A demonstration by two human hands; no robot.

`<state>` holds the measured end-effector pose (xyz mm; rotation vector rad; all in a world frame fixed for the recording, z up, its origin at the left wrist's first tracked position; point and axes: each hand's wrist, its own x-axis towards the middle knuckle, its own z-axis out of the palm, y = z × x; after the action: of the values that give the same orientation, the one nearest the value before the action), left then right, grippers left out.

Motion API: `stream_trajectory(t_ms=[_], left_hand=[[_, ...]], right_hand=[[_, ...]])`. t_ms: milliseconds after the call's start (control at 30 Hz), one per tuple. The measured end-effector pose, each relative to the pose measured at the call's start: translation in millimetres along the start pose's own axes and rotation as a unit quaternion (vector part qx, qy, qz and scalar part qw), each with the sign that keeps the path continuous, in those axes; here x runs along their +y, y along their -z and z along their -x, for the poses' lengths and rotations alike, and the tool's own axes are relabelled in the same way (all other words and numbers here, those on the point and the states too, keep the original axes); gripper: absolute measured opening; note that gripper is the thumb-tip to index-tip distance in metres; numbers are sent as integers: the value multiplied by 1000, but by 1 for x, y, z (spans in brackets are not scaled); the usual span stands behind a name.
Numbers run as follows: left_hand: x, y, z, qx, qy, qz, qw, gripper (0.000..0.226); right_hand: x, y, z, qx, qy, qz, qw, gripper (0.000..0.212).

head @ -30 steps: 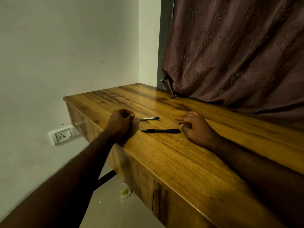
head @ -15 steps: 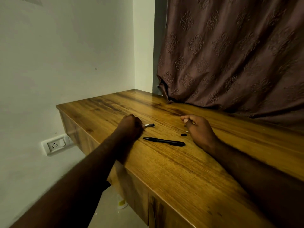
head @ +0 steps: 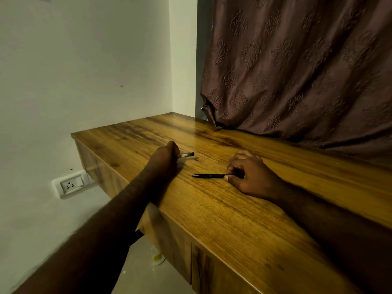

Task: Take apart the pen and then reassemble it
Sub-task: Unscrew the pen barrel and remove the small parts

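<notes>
Right hand is down on the wooden worktop, fingers pinching the back end of the black pen, which lies flat. Left hand is closed around a small silvery pen part; most of it is hidden. Brown curtain drapes behind, wall socket off left.

The near end of the black pen barrel disappears under the right hand's thumb and curled fingers. Only the far tip of a small silver-and-black piece pokes out of the closed left hand; which pen part it is cannot be told. The desk runs off the right and bottom edges. A pale container on the floor sits half hidden under the desk.
</notes>
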<state>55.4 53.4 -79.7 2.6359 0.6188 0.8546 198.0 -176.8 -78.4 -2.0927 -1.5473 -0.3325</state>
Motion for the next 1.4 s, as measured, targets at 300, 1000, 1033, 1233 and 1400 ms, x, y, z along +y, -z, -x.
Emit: stream_trajectory(t_ms=[300,1000,1033,1233,1400], left_hand=[[10,-2,1,-50,-40,14,998,33],[67,-17,30,13,-185,84,979,17],[68,-17,30,12,-183,82,980,18],[67,-16,28,20,-158,75,984,13],[67,-16,31,33,-154,77,985,9]], right_hand=[[5,5,-8,137,-98,-106,980,24],[-35,-2,-9,163,-85,-252,950,13],[-36,-1,-9,168,-94,-259,947,13],[-26,9,-13,235,-148,-272,921,13],[4,14,-9,233,-191,-213,929,8]])
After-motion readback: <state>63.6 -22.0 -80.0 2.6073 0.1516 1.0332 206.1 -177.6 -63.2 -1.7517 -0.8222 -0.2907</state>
